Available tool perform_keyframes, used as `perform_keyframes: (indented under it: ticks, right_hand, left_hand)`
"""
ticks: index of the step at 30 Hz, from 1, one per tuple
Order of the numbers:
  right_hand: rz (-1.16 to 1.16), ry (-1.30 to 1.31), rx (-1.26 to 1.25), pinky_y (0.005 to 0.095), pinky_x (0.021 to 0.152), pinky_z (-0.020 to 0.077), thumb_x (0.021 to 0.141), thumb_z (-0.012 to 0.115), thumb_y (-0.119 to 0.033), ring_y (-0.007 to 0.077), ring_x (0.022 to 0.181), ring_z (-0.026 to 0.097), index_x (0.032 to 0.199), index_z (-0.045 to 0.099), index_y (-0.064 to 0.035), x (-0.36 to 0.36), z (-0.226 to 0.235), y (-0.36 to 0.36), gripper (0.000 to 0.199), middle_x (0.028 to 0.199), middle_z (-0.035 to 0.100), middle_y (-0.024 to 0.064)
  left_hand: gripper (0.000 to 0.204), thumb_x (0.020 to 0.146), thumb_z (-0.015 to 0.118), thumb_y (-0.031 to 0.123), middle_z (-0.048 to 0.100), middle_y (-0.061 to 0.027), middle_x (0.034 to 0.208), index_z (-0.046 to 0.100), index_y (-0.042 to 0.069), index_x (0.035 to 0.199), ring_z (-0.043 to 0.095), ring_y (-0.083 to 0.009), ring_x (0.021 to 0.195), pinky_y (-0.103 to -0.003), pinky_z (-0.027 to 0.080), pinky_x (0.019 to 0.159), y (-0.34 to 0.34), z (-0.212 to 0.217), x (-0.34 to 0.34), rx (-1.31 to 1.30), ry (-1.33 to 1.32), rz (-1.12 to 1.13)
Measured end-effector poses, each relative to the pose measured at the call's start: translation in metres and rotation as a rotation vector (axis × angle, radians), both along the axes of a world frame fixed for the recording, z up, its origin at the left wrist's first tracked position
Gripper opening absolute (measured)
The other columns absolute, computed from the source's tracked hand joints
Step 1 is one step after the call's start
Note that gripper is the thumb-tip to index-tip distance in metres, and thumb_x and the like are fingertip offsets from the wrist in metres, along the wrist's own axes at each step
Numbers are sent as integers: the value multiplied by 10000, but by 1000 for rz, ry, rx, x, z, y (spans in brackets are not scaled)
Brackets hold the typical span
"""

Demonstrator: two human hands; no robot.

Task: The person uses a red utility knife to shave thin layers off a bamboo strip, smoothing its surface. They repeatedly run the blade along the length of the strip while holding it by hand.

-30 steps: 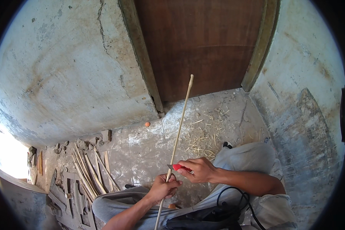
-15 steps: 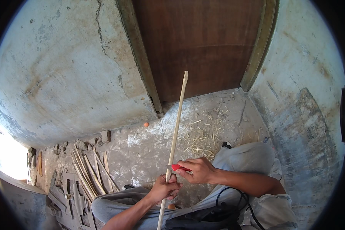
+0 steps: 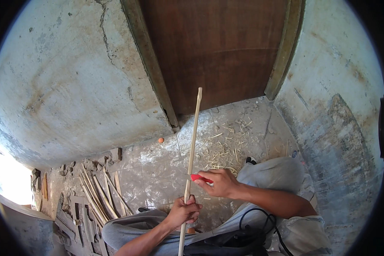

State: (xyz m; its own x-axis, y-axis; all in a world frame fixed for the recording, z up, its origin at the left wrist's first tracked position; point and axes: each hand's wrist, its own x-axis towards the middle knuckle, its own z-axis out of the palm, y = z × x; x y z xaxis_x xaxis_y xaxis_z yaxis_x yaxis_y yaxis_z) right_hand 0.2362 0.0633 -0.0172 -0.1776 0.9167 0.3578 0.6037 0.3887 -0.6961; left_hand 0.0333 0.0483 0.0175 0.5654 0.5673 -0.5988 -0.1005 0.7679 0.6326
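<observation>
Left hand: your left hand [image 3: 184,212] is closed in a fist around the lower part of the stick [image 3: 191,162], thumb and fingers wrapped right round it, just above your lap.
Right hand: your right hand [image 3: 219,182] is closed on a red-handled knife [image 3: 200,178]; the red handle pokes out of your fist toward the left and its tip meets the stick just above your left hand. The blade itself is too small to make out.
Stick: it is long, thin and pale, held nearly upright and leaning slightly to the right; it runs from the lower edge of the view, through your left fist, up past the knife, and its top end shows against the brown door [image 3: 217,47].
Lap: your knees in grey trousers [image 3: 269,175] sit under both hands, and a black cable [image 3: 260,222] loops across your right thigh.
Floor: the tiled floor [image 3: 158,166] in front of you carries a scatter of pale shavings [image 3: 222,149] near the foot of the door, to the right of the stick.
Small ball: a small orange ball [image 3: 161,140] lies on the floor by the base of the wall, left of the stick and well apart from it.
Stick pile: more pale sticks [image 3: 100,196] lie in a loose bundle on the floor to your left, beside some broken rubble [image 3: 89,164].
Containers: none can be made out near your hands.
</observation>
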Motion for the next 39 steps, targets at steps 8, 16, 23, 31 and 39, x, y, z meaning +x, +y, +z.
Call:
perform_keyframes:
  ticks: [8,16,23,31,39]
  right_hand:
    - [-95,-2,86,376,564,529,939,684,-266,322,633,691,1051,705,19,18,8,16,306,780,698,190]
    - [-153,2,74,384,571,537,933,688,-269,345,644,699,1032,712,27,24,25,22,313,741,688,202]
    - [-197,-70,72,420,571,538,952,643,-313,360,652,690,1015,714,-29,32,18,27,300,757,697,179]
    - [-284,-40,88,426,601,541,942,652,-305,361,680,694,1024,719,-20,42,22,34,304,775,703,184]
    - [-354,-12,151,428,595,537,946,645,-322,371,665,690,1031,727,-31,58,27,43,313,732,689,192]
  left_hand:
    - [408,914,582,-85,413,12,574,323,160,715,386,-79,411,-262,241,369,-3,-7,-8,73,45,-131]
    - [389,924,611,-50,417,23,549,333,151,741,386,-67,404,-274,250,370,-7,-17,-15,303,140,-155]
    - [383,924,614,-38,430,24,554,337,150,738,391,-65,411,-271,256,372,-9,-22,-16,286,124,-151]
    - [379,919,627,7,444,56,591,338,158,725,402,-26,480,-252,298,421,-14,-6,-21,444,246,-211]
    - [361,877,631,-14,392,70,677,346,133,710,344,-31,647,-247,299,541,-15,8,-27,484,330,-294]
